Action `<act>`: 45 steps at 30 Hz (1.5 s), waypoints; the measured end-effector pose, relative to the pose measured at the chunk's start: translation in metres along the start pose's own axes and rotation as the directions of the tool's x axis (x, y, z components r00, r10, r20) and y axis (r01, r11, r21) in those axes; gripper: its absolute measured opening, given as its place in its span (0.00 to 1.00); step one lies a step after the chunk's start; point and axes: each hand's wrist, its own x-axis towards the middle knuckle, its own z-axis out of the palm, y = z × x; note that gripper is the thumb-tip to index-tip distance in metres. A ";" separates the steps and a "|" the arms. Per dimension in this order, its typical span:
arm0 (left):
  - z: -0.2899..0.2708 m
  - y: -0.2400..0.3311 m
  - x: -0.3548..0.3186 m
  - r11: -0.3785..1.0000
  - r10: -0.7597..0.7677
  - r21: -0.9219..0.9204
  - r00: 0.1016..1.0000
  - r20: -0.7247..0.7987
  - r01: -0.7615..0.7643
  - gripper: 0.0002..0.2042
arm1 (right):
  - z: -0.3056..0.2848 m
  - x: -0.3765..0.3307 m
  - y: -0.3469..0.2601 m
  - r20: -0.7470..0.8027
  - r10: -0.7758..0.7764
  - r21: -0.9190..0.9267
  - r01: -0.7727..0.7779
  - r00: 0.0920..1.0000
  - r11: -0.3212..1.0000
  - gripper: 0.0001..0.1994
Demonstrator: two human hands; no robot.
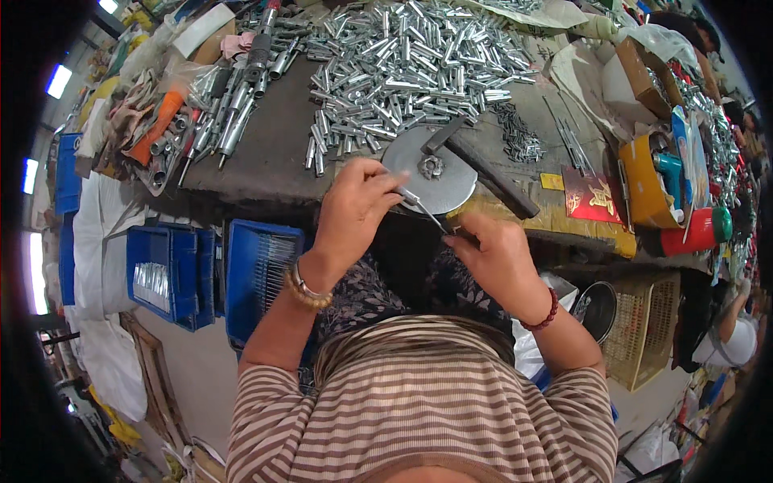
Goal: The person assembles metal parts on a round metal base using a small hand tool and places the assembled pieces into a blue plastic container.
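Between the fingers of my left hand [354,211] is a short shiny metal tube [411,197], tilted down to the right. A thin metal rod [433,219] runs from the tube's lower end toward my right hand [498,253], whose thumb and fingers pinch its far end. Just beyond both hands lies a round grey metal disc [398,157] at the table's front edge, with a small heap of tiny metal parts [432,167] at its middle. A hammer [493,175] rests across the disc's right side, its handle pointing toward me.
A large pile of metal tubes [419,68] covers the far table. Small dark pins [519,133] lie right of it; long metal tools [237,113] lie left. Blue bins [241,298] hold metal rods at my left. A yellow container [644,185] and red-green bottle [696,233] stand right.
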 end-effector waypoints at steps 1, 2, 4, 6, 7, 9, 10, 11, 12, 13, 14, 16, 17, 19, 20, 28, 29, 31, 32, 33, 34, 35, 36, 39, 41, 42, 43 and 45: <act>0.002 0.003 -0.003 1.000 0.001 -0.002 1.000 0.003 -0.001 0.14 | 0.002 -0.001 0.002 0.050 0.044 0.126 -0.050 0.998 0.991 0.10; 0.003 0.010 -0.009 0.992 -0.091 -0.089 0.994 -0.065 0.085 0.15 | 0.002 -0.002 0.003 0.104 0.078 0.251 -0.102 0.992 0.963 0.10; 0.009 0.018 -0.023 0.969 -0.192 -0.184 0.974 -0.121 0.168 0.17 | -0.005 0.000 -0.004 0.253 0.241 0.388 -0.327 0.937 0.862 0.09; 0.016 0.024 -0.036 0.723 -0.539 -0.517 0.842 -0.007 0.458 0.21 | -0.007 -0.001 -0.006 0.417 0.357 0.475 -0.536 0.836 0.698 0.09; 0.019 0.027 -0.038 0.722 -0.540 -0.516 0.841 -0.005 0.461 0.21 | -0.004 -0.004 -0.003 0.416 0.363 0.507 -0.544 0.834 0.669 0.09; 0.023 0.033 -0.043 0.560 -0.621 -0.597 0.768 0.155 0.574 0.24 | 0.004 -0.009 0.001 0.427 0.357 0.538 -0.551 0.831 0.638 0.10; 0.024 0.036 -0.044 0.560 -0.628 -0.594 0.764 0.150 0.577 0.24 | 0.009 -0.011 0.004 0.449 0.345 0.596 -0.564 0.824 0.572 0.10; 0.027 0.039 -0.044 0.520 -0.633 -0.640 0.758 0.156 0.566 0.26 | 0.012 -0.013 0.006 0.470 0.334 0.647 -0.576 0.817 0.500 0.10; 0.029 0.042 -0.044 0.478 -0.639 -0.682 0.752 0.161 0.553 0.27 | 0.013 -0.015 0.005 0.476 0.331 0.646 -0.579 0.815 0.497 0.10; 0.030 0.045 -0.044 0.477 -0.646 -0.680 0.747 0.158 0.557 0.27 | 0.015 -0.017 0.004 0.499 0.326 0.678 -0.595 0.803 0.430 0.09; 0.031 0.049 -0.043 0.441 -0.667 -0.696 0.726 0.168 0.566 0.28 | 0.016 -0.018 0.004 0.522 0.315 0.706 -0.609 0.792 0.361 0.09; 0.033 0.051 -0.043 0.405 -0.697 -0.709 0.697 0.170 0.577 0.29 | 0.018 -0.020 0.004 0.541 0.306 0.705 -0.621 0.783 0.342 0.08; 0.033 0.051 -0.044 0.401 -0.689 -0.715 0.703 0.177 0.573 0.29 | 0.019 -0.022 0.004 0.553 0.306 0.704 -0.631 0.775 0.325 0.08; 0.033 0.052 -0.045 0.396 -0.692 -0.719 0.700 0.176 0.572 0.29 | 0.021 -0.023 0.001 0.558 0.302 0.710 -0.633 0.773 0.309 0.07; 0.033 0.054 -0.045 0.401 -0.683 -0.724 0.710 0.172 0.562 0.29 | 0.021 -0.023 0.001 0.552 0.307 0.718 -0.629 0.775 0.299 0.07; 0.025 0.057 -0.053 0.395 -0.710 -0.785 0.701 0.070 0.478 0.30 | 0.027 -0.014 -0.007 0.552 0.184 0.705 -0.573 0.813 0.417 0.06; 0.021 0.057 -0.055 0.365 -0.733 -0.812 0.678 0.052 0.456 0.31 | 0.028 -0.011 -0.012 0.550 0.178 0.705 -0.568 0.816 0.424 0.06; 0.013 0.052 -0.063 0.343 -0.762 -0.841 0.647 0.010 0.417 0.31 | 0.035 -0.005 -0.016 0.534 0.119 0.689 -0.513 0.837 0.512 0.07; 0.009 0.048 -0.071 0.358 -0.768 -0.838 0.640 -0.014 0.411 0.30 | 0.041 -0.003 -0.018 0.511 0.081 0.671 -0.456 0.856 0.584 0.07; 0.004 0.045 -0.078 0.372 -0.774 -0.835 0.632 -0.038 0.406 0.30 | 0.047 0.001 -0.021 0.524 0.057 0.668 -0.452 0.850 0.592 0.07; -0.003 0.043 -0.084 0.378 -0.783 -0.838 0.618 -0.063 0.394 0.30 | 0.055 0.005 -0.026 0.488 0.031 0.651 -0.388 0.872 0.653 0.07; -0.010 0.041 -0.090 0.375 -0.800 -0.841 0.595 -0.081 0.390 0.31 | 0.063 0.008 -0.030 0.455 0.002 0.627 -0.322 0.890 0.709 0.06; -0.017 0.039 -0.096 0.374 -0.815 -0.844 0.571 -0.101 0.384 0.33 | 0.071 0.010 -0.035 0.472 -0.023 0.624 -0.316 0.881 0.715 0.06; -0.040 0.032 -0.122 0.408 -0.829 -0.825 0.538 -0.155 0.391 0.30 | 0.100 0.021 -0.053 0.541 -0.122 0.641 -0.314 0.832 0.700 0.06; -0.061 0.029 -0.145 0.410 -0.837 -0.800 0.530 -0.139 0.438 0.26 | 0.123 0.026 -0.065 0.625 -0.155 0.606 -0.350 0.765 0.714 0.05; -0.074 0.025 -0.161 0.409 -0.850 -0.806 0.500 -0.165 0.428 0.26 | 0.135 0.027 -0.072 0.647 -0.182 0.600 -0.347 0.741 0.720 0.05; -0.088 0.017 -0.183 0.461 -0.859 -0.757 0.448 -0.249 0.463 0.25 | 0.149 0.027 -0.079 0.670 -0.205 0.605 -0.365 0.713 0.708 0.05; -0.114 -0.005 -0.238 0.547 -0.830 -0.605 0.281 -0.481 0.579 0.22 | 0.177 0.027 -0.099 0.688 -0.273 0.637 -0.379 0.672 0.671 0.04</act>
